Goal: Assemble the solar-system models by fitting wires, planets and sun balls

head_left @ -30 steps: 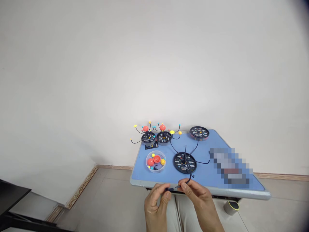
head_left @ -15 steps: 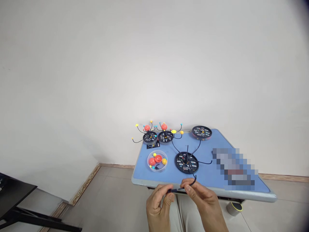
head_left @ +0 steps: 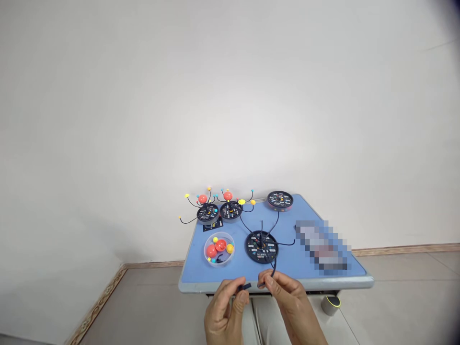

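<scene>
My left hand is closed in a pinch on a small black piece at the near edge of the blue table. Just right of it, my right hand pinches the end of a thin curved black rod. The two pinched ends sit a short gap apart. Right behind the hands lies a black round base with several bare black rods sticking out of it.
A clear bowl of red, yellow and blue balls stands left of the base. Two finished models with coloured balls stand at the back, and another black base at the back right. A blurred patch covers the table's right side. A grey cylinder stands on the floor.
The view has swung, so the table sits further left and lower in frame. Both hands keep their pinches on the piece and the rod, with a small gap between the ends now.
</scene>
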Tool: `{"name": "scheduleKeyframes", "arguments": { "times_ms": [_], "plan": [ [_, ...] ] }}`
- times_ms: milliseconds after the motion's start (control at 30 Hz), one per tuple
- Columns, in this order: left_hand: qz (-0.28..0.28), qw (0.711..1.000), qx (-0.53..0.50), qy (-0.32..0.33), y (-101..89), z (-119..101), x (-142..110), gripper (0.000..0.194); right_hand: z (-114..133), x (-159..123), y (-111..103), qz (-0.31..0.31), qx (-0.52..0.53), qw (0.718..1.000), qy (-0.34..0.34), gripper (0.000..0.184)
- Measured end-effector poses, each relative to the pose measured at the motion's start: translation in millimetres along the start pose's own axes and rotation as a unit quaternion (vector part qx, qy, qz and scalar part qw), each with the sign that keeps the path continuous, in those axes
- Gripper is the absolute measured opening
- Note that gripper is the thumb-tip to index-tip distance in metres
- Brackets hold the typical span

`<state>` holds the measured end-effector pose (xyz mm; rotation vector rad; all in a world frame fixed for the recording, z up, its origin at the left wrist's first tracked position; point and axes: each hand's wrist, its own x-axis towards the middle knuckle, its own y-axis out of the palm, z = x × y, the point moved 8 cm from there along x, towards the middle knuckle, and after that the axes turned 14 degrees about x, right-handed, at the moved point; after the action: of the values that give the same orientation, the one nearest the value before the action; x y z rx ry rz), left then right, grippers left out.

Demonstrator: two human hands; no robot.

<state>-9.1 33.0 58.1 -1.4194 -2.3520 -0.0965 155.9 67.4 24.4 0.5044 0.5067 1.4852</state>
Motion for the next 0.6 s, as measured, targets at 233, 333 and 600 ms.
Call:
{"name": "scheduleKeyframes", "arguments": {
  "times_ms": [233, 333, 600],
  "plan": [
    [-0.002, 1.000, 0.001, -0.003, -1.3, 2.8, 2.1, 0.028, 0.6, 2.7, 1.1, 0.004, -0.013, 1.000, -0.005, 0.036],
    [0.013, 1.000, 0.001, -0.012, 1.1, 1.2, 1.1, 0.028, 7.3, -1.2, 3.4, 0.006, -0.055, 0.998, -0.038, 0.033],
    [0.042, 0.999, -0.012, 0.010, 5.6, -5.5, -4.5, 0.022, 35.5, -17.4, 11.6, 0.038, -0.156, 0.969, -0.187, 0.026]
  ]
}}
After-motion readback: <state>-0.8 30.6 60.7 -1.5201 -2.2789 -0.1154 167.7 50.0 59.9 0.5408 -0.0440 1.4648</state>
